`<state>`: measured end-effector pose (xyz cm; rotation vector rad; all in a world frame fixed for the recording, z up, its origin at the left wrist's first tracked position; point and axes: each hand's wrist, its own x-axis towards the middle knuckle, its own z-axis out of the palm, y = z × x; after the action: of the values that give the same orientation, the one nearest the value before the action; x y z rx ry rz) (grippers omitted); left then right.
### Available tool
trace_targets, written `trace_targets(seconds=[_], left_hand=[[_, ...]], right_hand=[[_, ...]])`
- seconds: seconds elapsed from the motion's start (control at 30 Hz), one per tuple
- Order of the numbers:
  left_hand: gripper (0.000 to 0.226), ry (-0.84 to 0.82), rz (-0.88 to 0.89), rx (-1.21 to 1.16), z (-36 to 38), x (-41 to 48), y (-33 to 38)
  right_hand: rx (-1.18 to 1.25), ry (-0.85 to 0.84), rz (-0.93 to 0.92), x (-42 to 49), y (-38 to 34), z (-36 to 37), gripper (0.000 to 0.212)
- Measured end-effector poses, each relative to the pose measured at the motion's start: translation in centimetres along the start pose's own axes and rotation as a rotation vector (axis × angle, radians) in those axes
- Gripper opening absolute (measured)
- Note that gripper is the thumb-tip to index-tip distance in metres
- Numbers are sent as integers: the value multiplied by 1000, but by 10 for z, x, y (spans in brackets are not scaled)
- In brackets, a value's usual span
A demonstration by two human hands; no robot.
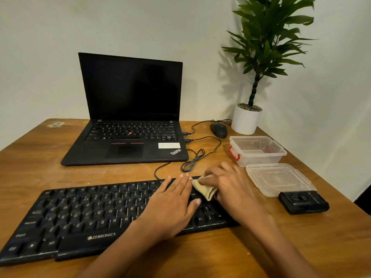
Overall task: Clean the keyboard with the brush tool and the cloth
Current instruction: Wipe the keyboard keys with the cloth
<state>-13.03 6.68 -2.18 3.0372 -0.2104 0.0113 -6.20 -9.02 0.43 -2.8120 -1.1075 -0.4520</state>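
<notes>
Beige cloth (203, 189) gripped under right hand (230, 184), on keyboard (80, 213).

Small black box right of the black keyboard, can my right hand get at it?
Probably yes: the small black box lies on bare wood beside the right hand, nothing between, though that hand grips the beige cloth.

Keyboard (96, 215): black matt plastic. Cloth (203, 189): soft beige fabric, folded. Table (50, 167): brown wood grain, smooth. Container (257, 150) and lid (279, 179): clear glossy plastic. Plant pot (245, 121): white, smooth.
</notes>
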Motion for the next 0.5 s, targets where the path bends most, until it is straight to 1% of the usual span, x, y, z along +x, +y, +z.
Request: trace_targets(seconds=[0.03,0.07,0.13,0.2,0.23,0.27,0.33,0.37,0.43,0.5], left_hand=[[60,-3,0,16,0,-1,-2],[60,-6,-2,26,0,-2,-4],[59,-18,-14,34,-1,-4,-4],[61,-30,-18,46,-2,-3,0],[61,-33,-21,52,-2,-2,1],[61,-33,-26,55,-2,-2,2],[61,-38,-25,59,-3,-2,1],[61,-45,-20,64,-4,-3,-1],[60,-53,-20,82,-4,-4,-2],[61,-55,-37,101,-6,-2,1]], right_hand=[[4,-18,-38,0,2,4,47],[3,-5,-33,0,9,8,48],[-19,47,24,5,27,8,47],[-81,56,46,15,24,0,38],[-96,74,5,20,15,-1,35],[-79,88,-41,23,7,2,36],[-69,32,-76,22,-2,6,41],[-68,19,-64,18,2,6,43],[-31,2,44,9,27,6,43],[-96,15,169,-2,54,1,42]])
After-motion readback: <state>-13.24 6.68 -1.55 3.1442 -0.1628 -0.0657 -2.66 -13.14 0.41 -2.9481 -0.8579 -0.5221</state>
